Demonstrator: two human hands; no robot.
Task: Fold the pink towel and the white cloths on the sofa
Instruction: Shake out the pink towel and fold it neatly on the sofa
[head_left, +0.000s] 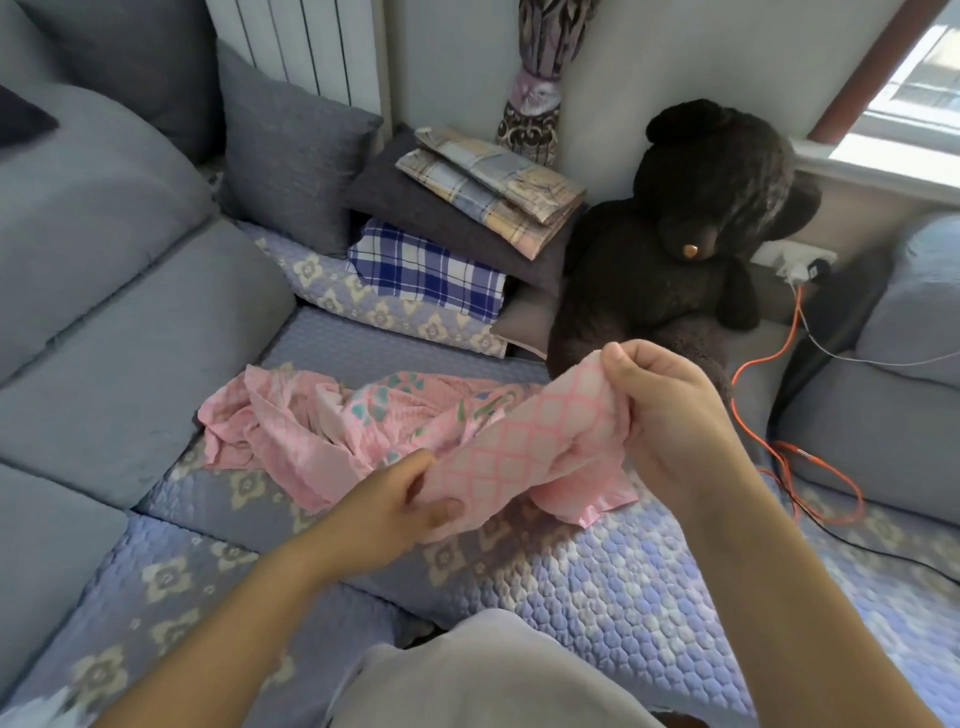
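Your left hand and right hand both pinch the pink towel, lifted mid-frame with its rest crumpled on the sofa; it looks light and limp, so find corners and grip there.

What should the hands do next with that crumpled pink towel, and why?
Probably slide the left hand along the edge to find a corner, then pull the two hands apart. The right hand grips one bunched end of the pink diamond-patterned towel held up, while the rest lies crumpled on the quilted blue sofa cover. It likely needs spreading flat before any fold.
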